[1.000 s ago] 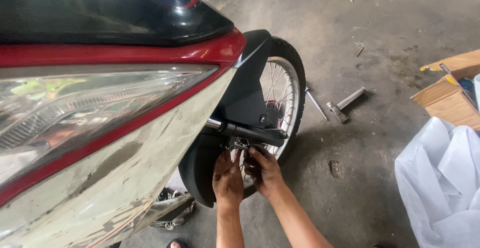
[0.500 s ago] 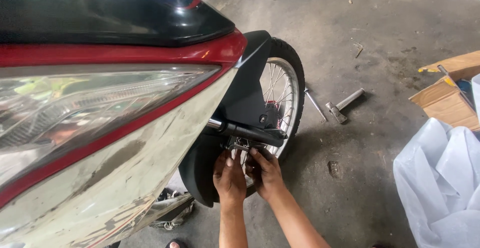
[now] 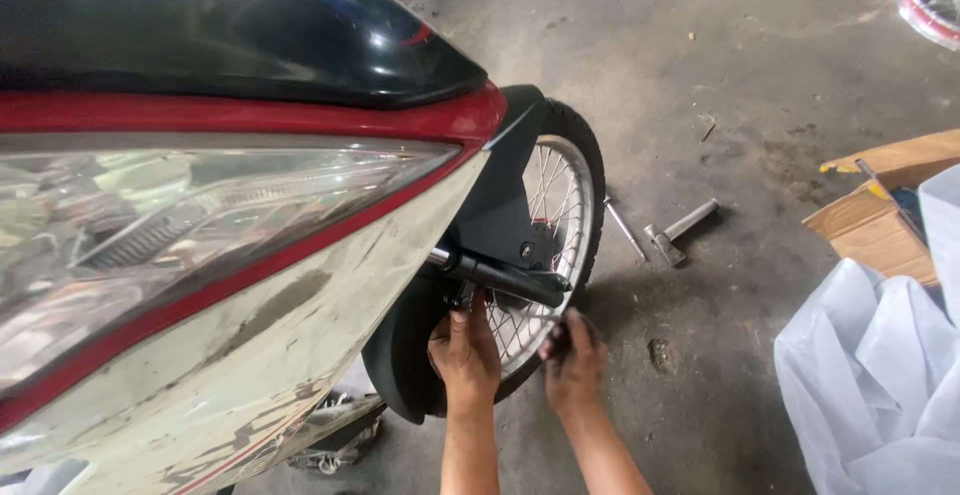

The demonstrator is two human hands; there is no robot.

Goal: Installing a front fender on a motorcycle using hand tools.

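Below, left hand (image 3: 464, 353) on fork leg (image 3: 505, 277), right hand (image 3: 573, 360) beside wheel (image 3: 553, 245)

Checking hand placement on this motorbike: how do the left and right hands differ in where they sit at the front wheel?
The left hand reaches up to the black fork tube, fingers pressed under it; the right hand sits lower and further out, beside the spoked front wheel. The left hand overlaps the black mudguard; the right hand is seen against the grey concrete floor. Both are bare and seen from the back.

Stained grey concrete floor (image 3: 760, 65), daylight
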